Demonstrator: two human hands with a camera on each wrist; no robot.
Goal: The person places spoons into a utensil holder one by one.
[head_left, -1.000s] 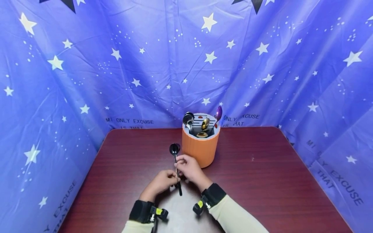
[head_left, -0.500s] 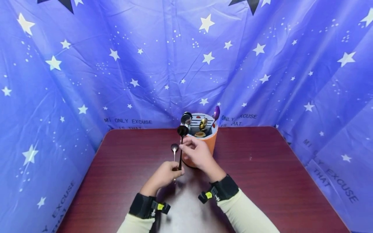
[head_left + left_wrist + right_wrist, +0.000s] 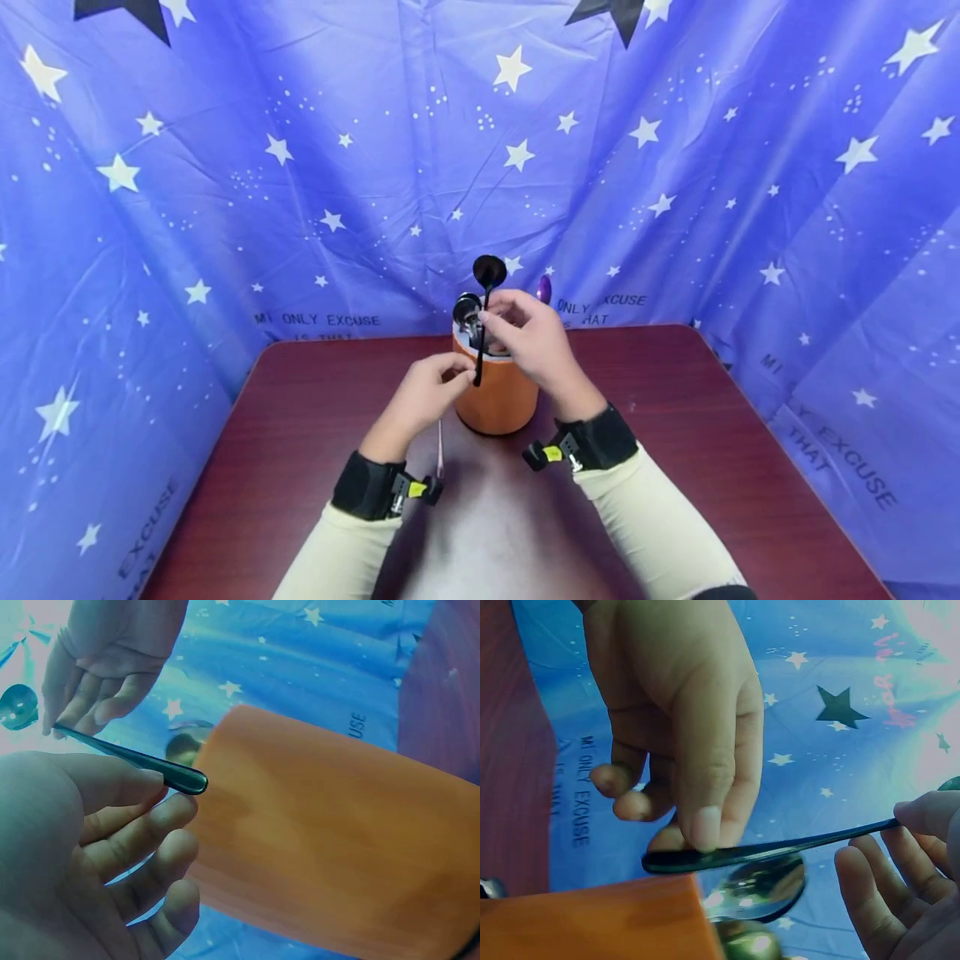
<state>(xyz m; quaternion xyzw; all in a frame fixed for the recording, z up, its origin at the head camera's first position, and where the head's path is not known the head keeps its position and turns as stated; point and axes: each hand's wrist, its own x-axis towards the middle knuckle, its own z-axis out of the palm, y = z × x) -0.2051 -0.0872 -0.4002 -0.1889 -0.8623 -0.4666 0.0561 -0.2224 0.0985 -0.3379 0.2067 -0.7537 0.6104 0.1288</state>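
Above the front rim of an orange utensil holder (image 3: 497, 402), both hands hold a black spoon (image 3: 490, 271) with its bowl up. My left hand (image 3: 431, 390) pinches the lower end of the handle between thumb and forefinger. Higher up, my right hand (image 3: 536, 337) pinches the handle below the bowl. The wrist views show the handle (image 3: 142, 759) stretched between the two hands, with the right fingers near the bowl (image 3: 19, 707). Other spoons (image 3: 467, 308) stand in the holder, partly hidden by the right hand. A purple spoon (image 3: 543, 289) leans at its right side.
Another spoon (image 3: 440, 450) lies on the dark red table (image 3: 322, 400), its upper part hidden by the left hand. A blue curtain (image 3: 405, 183) with stars hangs behind and at both sides of the table.
Both hands have raised the black spoon from in front of the holder to above its rim, away from the other spoon, which stays behind on the table.
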